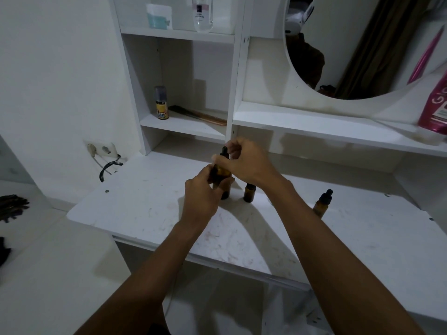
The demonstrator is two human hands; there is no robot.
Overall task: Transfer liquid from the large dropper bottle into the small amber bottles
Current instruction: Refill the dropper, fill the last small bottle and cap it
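On the white desk (242, 228) you have the large dropper bottle (221, 174) steadied upright near the middle, your left hand (202, 197) clasped round its amber body so your right hand (246, 163) can work the black dropper cap, fingers pinched there. Just beside it stands an uncapped small amber bottle (249, 193), probably ready for filling; another, capped (323, 204), waits well apart.

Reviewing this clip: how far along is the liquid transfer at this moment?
Early stage, by the look of it. Nothing visibly transferred yet. In hand: the left hand grips the large dropper bottle on the desk, while the right hand is at its black dropper cap. One small amber bottle stands uncapped beside it; another farther right still wears its dropper. Fill levels cannot be judged.
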